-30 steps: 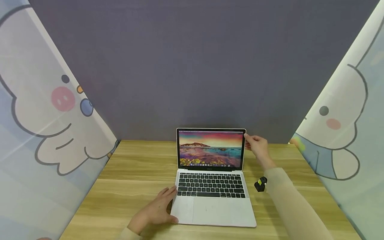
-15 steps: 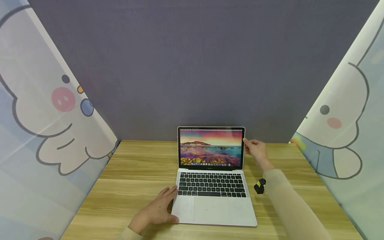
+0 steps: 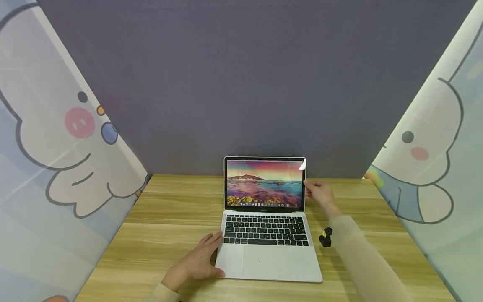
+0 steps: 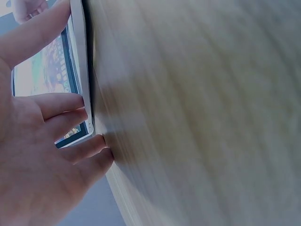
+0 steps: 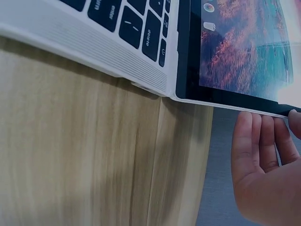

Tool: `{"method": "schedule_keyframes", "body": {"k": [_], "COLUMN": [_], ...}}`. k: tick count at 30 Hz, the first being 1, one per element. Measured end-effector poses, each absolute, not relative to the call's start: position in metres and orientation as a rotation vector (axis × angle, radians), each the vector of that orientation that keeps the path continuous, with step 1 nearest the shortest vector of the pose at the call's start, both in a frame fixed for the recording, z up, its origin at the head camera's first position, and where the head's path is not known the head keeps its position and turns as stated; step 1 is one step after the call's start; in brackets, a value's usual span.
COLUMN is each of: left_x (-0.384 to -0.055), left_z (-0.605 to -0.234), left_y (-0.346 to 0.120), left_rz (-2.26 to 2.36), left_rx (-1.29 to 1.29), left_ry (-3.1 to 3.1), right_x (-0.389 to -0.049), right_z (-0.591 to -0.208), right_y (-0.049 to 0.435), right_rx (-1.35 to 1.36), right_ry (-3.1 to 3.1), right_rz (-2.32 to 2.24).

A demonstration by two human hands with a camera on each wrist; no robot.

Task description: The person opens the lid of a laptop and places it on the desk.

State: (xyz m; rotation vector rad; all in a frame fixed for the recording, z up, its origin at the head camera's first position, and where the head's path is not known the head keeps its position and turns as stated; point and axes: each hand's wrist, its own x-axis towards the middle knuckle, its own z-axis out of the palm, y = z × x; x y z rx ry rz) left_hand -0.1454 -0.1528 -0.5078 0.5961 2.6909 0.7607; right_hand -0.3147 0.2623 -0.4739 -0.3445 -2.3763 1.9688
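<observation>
A silver laptop [image 3: 279, 264] lies open on the wooden table, its lit screen [image 3: 264, 182] showing a colourful coast picture. My left hand [image 3: 200, 260] rests at the left side of the laptop's base, fingers spread, with the thumb at the front corner. In the left wrist view, the fingertips [image 4: 77, 100] of that hand meet the base's edge. The right hand [image 3: 320, 195] pinches the screen's right edge between thumb and fingers. Seen from the right wrist, its fingers [image 5: 242, 136] are set behind the lid and the thumb [image 5: 295, 121] lies at the front.
A small black object with a yellow-green patch [image 3: 325, 237] sits on the table, right of the keyboard and close to the right sleeve [image 3: 354, 247]. A dark grey panel [image 3: 260, 84] rises behind the table. Cartoon-printed curtains [image 3: 422, 147] flank both sides.
The laptop's screen has tilted further back, its top edge higher in view. My right hand has moved slightly down the screen's side with it. The left hand has stayed in place.
</observation>
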Motion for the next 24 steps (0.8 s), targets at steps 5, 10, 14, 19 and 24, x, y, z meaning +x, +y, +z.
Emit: {"method": "schedule_keyframes", "body": {"k": [5,10,14,19,24], "left_x": [-0.146,-0.146,-0.146,-0.146,-0.145], "left_z": [-0.507,-0.507,-0.506,-0.503,-0.499], "left_y": [-0.152,-0.151,-0.151,-0.153,-0.153], "left_rz": [0.752,0.734,0.711,0.73,0.759], "left_rx": [0.605,0.6,0.589,0.564,0.54], "left_ry": [2.696,2.7,2.701,2.702,2.778], "right_x": [-0.313,-0.309,-0.304,-0.296,-0.279], "right_z": [-0.475,-0.475,-0.475,-0.47,-0.466], "right_y": [0.265,0.269,0.271,0.273,0.275], "right_rx": [-0.322,-0.261,-0.233,-0.148,0.053], "right_ry": [-2.417,-2.44,-2.448,-2.549,-2.671], "right_rz": [1.925,1.916,1.925,1.802,1.526]}}
